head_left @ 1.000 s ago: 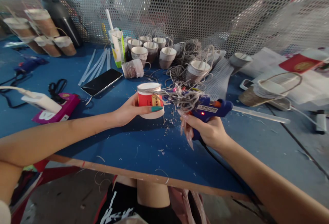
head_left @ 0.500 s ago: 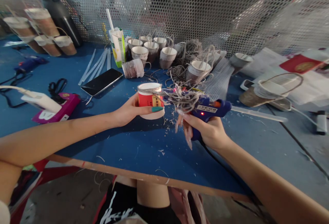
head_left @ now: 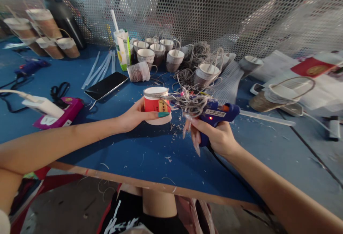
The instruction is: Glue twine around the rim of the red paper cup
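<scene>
My left hand is wrapped round a red and white paper cup, its thumb across the front. The cup stands upright with grey twine around its upper rim. In my right hand is a blue glue gun with a lit red light and a clear glue stick coming out of its back. Tangled grey twine covers the front of the gun. The nozzle points at the cup's right side near the rim; the twine hides whether it touches.
Behind are several small twine-wrapped cups, a drink carton and a phone. A magenta power strip lies left. A twine basket sits right. Perforated metal backs the blue table.
The glue gun and its glue stick have shifted very slightly left. The cup and my left hand have stayed nearly still.
</scene>
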Motion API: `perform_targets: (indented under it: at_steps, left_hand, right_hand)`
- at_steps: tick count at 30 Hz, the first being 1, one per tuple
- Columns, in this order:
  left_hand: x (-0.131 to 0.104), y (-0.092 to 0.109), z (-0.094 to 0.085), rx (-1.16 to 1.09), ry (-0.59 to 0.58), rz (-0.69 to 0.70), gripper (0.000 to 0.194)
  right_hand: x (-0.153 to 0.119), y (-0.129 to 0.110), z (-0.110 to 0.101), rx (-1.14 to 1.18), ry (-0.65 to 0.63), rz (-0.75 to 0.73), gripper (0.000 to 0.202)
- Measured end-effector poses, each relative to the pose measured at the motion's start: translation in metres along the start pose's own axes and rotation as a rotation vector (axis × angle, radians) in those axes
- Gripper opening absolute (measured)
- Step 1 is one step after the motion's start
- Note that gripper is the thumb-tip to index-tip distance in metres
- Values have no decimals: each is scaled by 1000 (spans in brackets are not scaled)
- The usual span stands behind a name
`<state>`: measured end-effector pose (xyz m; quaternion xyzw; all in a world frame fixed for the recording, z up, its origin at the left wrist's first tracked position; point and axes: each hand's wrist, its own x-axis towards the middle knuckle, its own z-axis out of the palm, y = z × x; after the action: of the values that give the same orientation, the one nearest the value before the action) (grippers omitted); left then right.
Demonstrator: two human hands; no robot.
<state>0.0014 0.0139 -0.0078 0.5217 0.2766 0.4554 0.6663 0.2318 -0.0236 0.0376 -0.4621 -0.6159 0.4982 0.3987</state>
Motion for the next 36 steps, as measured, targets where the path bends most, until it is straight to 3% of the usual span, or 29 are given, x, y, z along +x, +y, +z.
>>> perform_targets:
  at_steps: [36]
  left_hand:
    - [-1,3,1,-49,-10,-11,42]
  right_hand:
    - [0,-2,0,57,-1,62,43]
